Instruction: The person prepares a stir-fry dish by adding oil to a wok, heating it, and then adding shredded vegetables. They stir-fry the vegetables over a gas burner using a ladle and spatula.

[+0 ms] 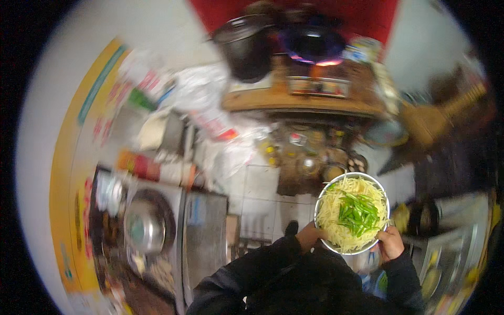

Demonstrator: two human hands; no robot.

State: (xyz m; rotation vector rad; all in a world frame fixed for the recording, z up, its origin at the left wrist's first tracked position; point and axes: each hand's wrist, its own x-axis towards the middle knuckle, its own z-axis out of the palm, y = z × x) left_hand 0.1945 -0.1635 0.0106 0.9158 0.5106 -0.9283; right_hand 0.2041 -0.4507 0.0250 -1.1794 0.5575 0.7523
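A round metal bowl (pixel 388 204) is held up in front of my body between both hands. Pale yellow shreds (pixel 328 220), which look like shredded potato, fill it to the rim. On top lies a heap of sliced green pepper (pixel 357 212). My left hand (pixel 310 237) grips the bowl's lower left side. At its lower right, my right hand (pixel 390 243) holds the rim with the thumb uppermost. The fingers beneath the bowl are mostly hidden.
Ahead, a dark pan (pixel 313 41) sits over a lit burner on a wooden counter (pixel 252 101). A tall dark pot (pixel 249 49) stands left of it. A metal basin (pixel 147 230) rests at left. Jars (pixel 309 163) stand low ahead; a broom (pixel 427 122) is at right.
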